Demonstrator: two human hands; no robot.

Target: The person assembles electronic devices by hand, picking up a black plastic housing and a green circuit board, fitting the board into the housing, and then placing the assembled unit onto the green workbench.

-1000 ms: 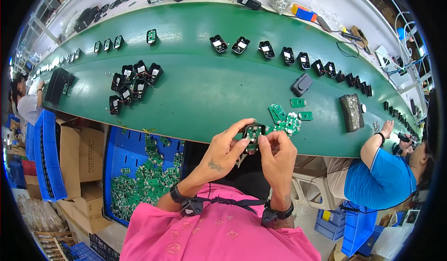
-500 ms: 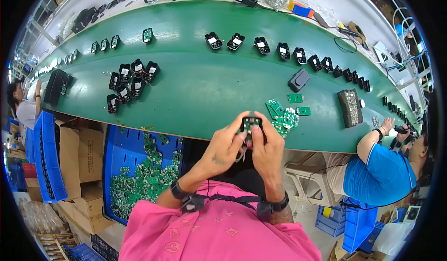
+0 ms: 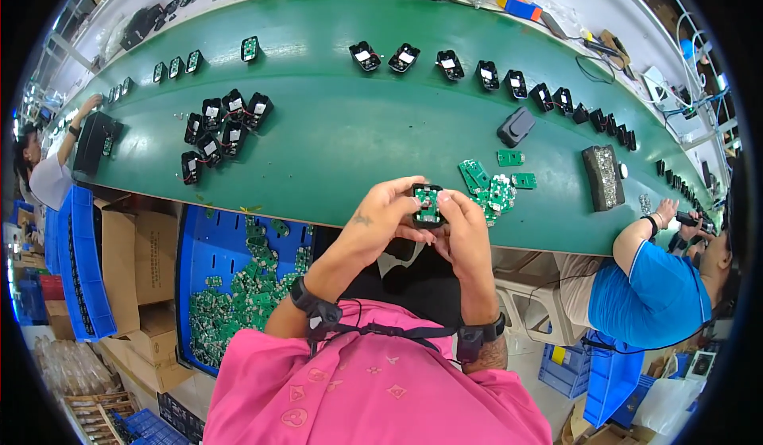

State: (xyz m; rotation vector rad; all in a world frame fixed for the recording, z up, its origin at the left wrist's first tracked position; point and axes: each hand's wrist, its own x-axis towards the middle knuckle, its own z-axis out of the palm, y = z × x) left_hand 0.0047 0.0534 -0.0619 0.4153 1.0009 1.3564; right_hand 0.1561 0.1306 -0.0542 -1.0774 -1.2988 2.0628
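Between my hands, just over the near edge of the green workbench (image 3: 334, 159), is a small black plastic housing (image 3: 427, 221) with a green circuit board (image 3: 427, 203) in its open face. My left hand (image 3: 383, 214) grips the housing's left side, thumb on the board's edge. My right hand (image 3: 463, 224) holds its right side with the thumb near the upper corner. The fingers beneath are partly hidden. A pile of loose green circuit boards (image 3: 501, 194) lies to the right of my hands. Behind it rests a closed dark case (image 3: 516, 126).
Black housings (image 3: 211, 114) cluster on the left; more housings (image 3: 449, 65) line the back. A foam-like block (image 3: 602, 178) stands at right. Below the bench edge sits a blue bin (image 3: 191, 270) of boards. Co-workers sit left (image 3: 52, 175) and right (image 3: 648, 286).
The board now sits flatter and more fully visible in the housing, and my thumbs have moved apart toward its sides. At far left, the co-worker's arm has reached farther up the bench.
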